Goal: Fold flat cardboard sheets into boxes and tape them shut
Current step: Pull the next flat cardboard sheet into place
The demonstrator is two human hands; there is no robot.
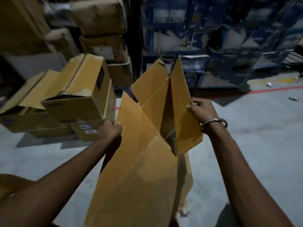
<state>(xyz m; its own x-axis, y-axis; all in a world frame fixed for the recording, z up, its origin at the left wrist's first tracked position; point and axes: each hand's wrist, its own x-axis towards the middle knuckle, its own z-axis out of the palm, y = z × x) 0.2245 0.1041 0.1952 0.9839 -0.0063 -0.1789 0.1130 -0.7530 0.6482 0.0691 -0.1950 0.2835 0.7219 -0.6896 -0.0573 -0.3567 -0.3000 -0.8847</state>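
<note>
Held mid-frame above the floor [246,153]: a cardboard box [144,161], left hand [111,130] at its left flap edge, right hand [201,110] at its right flap. Left of it, stacked cartons [78,99]. Behind, printed boxes [221,46] stacked beyond a floor line [262,90].

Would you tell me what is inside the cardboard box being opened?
Through the gap between the flaps, the cardboard box shows only its own brown inner walls and a dark shadowed bottom; no contents are visible. The near panel hides the rest of the interior.
</note>
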